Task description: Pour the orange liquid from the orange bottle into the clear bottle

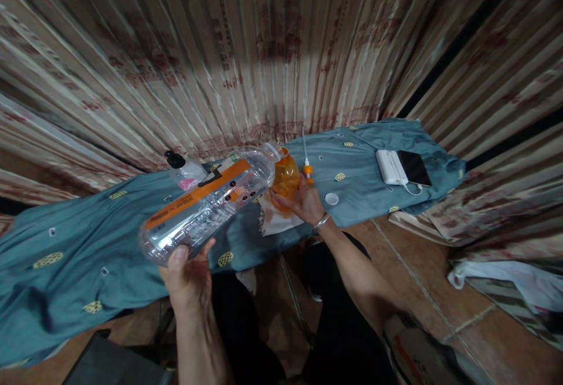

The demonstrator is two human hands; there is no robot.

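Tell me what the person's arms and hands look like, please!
The left hand and right hand wear no gloves. A shiny, silvery bracelet circles the right wrist; the left has none. What looks like a greyish sleeve with orange marks begins near the right elbow.

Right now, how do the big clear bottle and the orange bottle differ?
The clear bottle is colourless; the orange bottle is tinted. The clear bottle is much larger than the orange bottle. The clear bottle is tipped, neck at the orange bottle's mouth; the orange bottle is roughly upright. Both are see-through and hand-held.
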